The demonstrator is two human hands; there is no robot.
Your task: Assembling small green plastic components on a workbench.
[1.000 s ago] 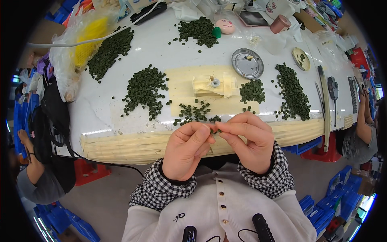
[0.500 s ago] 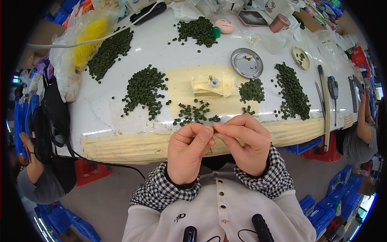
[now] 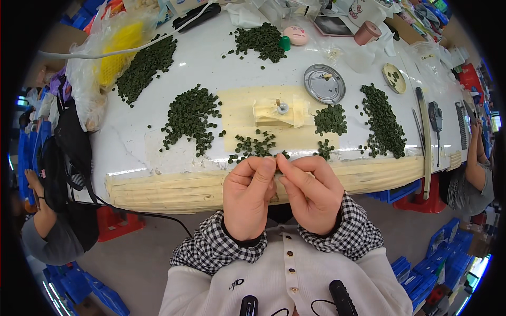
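My left hand (image 3: 246,197) and my right hand (image 3: 314,197) meet over the table's front edge. Thumbs and index fingers are pinched together, tip to tip. A small dark green piece sits between them, almost wholly hidden by the fingertips. Just beyond lies a loose group of small dark green spool-shaped pieces (image 3: 253,145), some joined or touching. Behind that group, a tape-covered block (image 3: 279,112) with a small round metal fitting and a short peg on top rests on a yellowish taped patch (image 3: 237,100).
Heaps of green pieces lie left (image 3: 191,118), far left (image 3: 145,68), at the back (image 3: 259,42) and right (image 3: 383,124). A round metal lid (image 3: 324,84), a small yellow dish (image 3: 393,78), tweezers (image 3: 418,129) and a dark handled tool (image 3: 435,118) stand rightward. Co-workers' arms show at both sides.
My right hand has shifted slightly left and turned more upright. The fingertips have come closer together and a little farther up, covering more of the green piece.
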